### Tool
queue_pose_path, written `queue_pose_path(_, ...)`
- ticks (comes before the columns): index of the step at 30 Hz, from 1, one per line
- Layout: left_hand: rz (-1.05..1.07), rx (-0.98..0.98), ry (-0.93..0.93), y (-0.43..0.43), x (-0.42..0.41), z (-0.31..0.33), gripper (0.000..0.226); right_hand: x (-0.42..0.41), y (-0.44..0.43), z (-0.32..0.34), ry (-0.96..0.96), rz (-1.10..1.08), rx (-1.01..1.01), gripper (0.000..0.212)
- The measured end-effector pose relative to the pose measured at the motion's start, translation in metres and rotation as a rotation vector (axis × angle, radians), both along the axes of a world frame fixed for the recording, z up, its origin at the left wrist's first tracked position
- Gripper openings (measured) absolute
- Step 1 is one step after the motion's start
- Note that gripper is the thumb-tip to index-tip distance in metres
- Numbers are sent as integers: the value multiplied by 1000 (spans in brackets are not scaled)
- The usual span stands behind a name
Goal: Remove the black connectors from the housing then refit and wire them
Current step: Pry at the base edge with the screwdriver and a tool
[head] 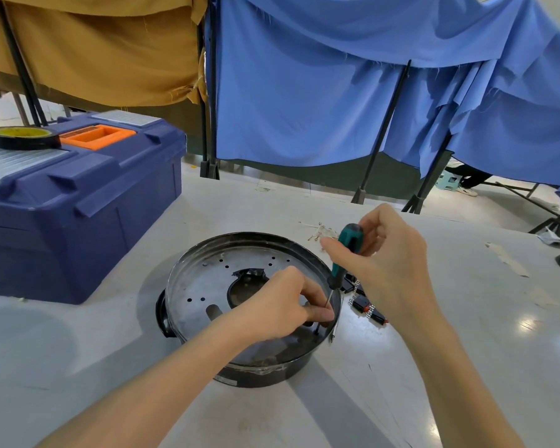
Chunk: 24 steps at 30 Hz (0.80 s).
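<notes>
A round black housing [207, 279] with a perforated metal plate inside lies upside down on the grey table. My right hand [388, 263] grips a green-handled screwdriver [345, 253], its thin shaft slanting down to a spot inside the housing's near right rim. My left hand [288, 305] reaches into the housing there, fingers curled and pinching something small beside the shaft's tip; what it pinches is hidden. Several black connectors [366, 307] with red marks and short springs lie on the table just right of the housing.
A blue toolbox [78, 205] with an orange tray stands at the left, a roll of black tape [23, 137] on its lid. Loose wire bits [319, 231] lie behind the housing. Blue and tan cloth screens on black stands close off the back.
</notes>
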<state>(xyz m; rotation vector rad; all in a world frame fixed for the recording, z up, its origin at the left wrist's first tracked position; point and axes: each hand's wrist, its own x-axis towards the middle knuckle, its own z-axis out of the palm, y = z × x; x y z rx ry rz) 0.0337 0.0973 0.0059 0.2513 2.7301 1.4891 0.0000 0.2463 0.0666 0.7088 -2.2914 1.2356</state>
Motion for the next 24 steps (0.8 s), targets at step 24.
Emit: queue_pose_path(24, 1, -11, 8, 2, 0, 0, 12, 8, 0, -3, -22, -110, 92, 34)
